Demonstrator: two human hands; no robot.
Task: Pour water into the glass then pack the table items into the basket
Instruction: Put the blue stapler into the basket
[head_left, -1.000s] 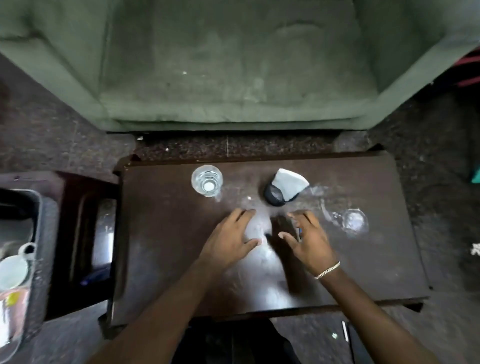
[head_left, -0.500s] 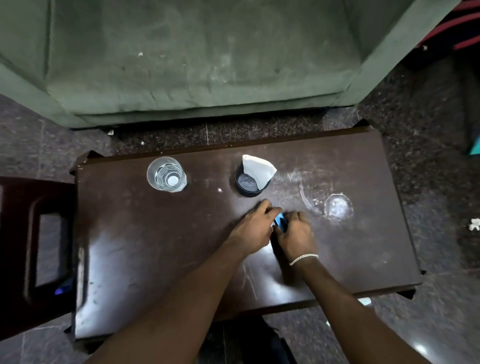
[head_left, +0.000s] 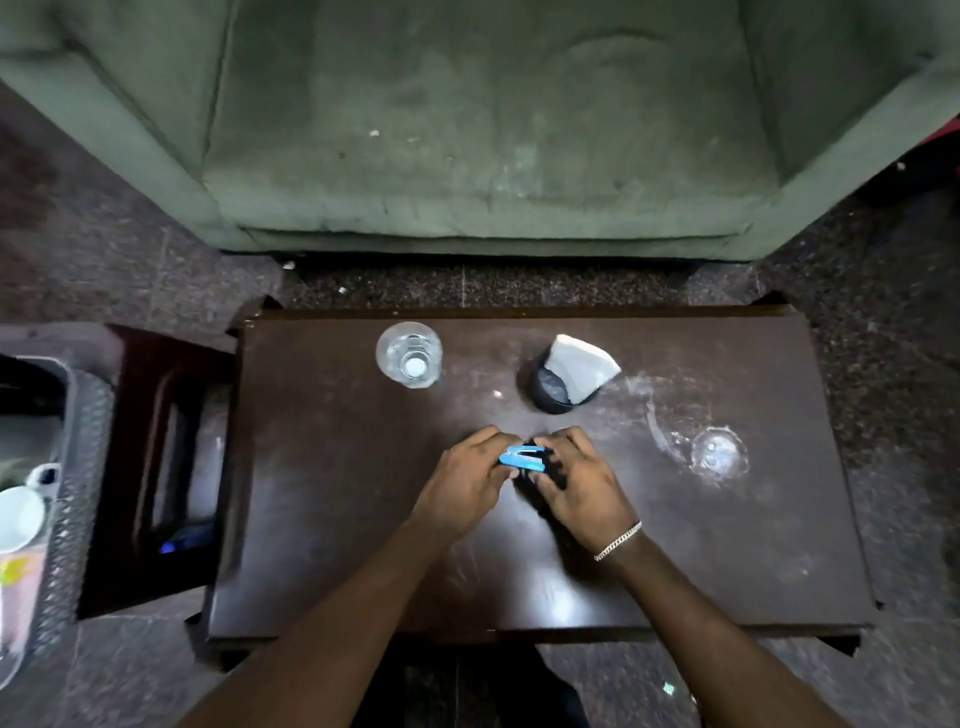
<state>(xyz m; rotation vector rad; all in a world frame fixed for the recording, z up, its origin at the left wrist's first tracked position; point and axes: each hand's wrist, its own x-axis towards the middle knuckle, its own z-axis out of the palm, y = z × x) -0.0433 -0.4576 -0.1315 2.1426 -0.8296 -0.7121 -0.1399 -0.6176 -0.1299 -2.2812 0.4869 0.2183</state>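
A small blue and black object (head_left: 522, 460) sits between my two hands over the middle of the dark wooden table (head_left: 322, 519). My left hand (head_left: 465, 480) pinches its left end and my right hand (head_left: 576, 483) grips its right end. I cannot tell what the object is. A clear glass of water (head_left: 409, 354) stands at the table's far left. To its right is a black cup (head_left: 553, 391) with a white napkin (head_left: 582, 366) in it. A grey mesh basket (head_left: 78, 467) is at the far left, off the table.
A wet ring and puddle (head_left: 719, 454) mark the table's right side. A dark side stool (head_left: 156, 457) stands between table and basket. A white mug (head_left: 21, 517) lies in the basket. A green sofa (head_left: 488, 130) faces the table's far edge.
Both hands came together in the middle of the table and closed on the small blue and black object. The view shifted, bringing the basket back in at the left.
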